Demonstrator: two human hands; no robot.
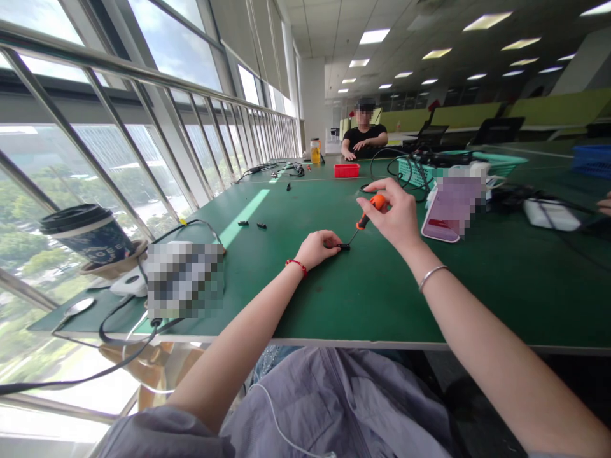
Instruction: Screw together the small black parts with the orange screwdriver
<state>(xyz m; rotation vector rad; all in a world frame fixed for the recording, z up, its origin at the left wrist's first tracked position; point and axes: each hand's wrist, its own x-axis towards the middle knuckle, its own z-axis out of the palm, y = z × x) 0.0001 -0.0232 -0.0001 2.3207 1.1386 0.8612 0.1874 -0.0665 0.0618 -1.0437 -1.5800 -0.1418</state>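
Note:
My right hand [395,213] grips an orange and black screwdriver [363,220] by its handle. The shaft slants down to the left, and its tip meets a small black part [344,246] on the green table. Fingers of my left hand [319,249] pinch that part from its left side and hold it against the tabletop. What kind of part it is cannot be made out. Two similar small black pieces, one [243,223] and another [261,225], lie to the left beyond my left hand. A third black piece [288,186] rests farther back.
On the left are a tilted coffee cup [93,235], cables and a blurred object [184,280] beside the railing [143,79]. A red box [346,170] and a bottle [315,151] stand farther back. To the right are a phone [443,213] and a teal basket [506,162]. Another person [365,135] sits opposite.

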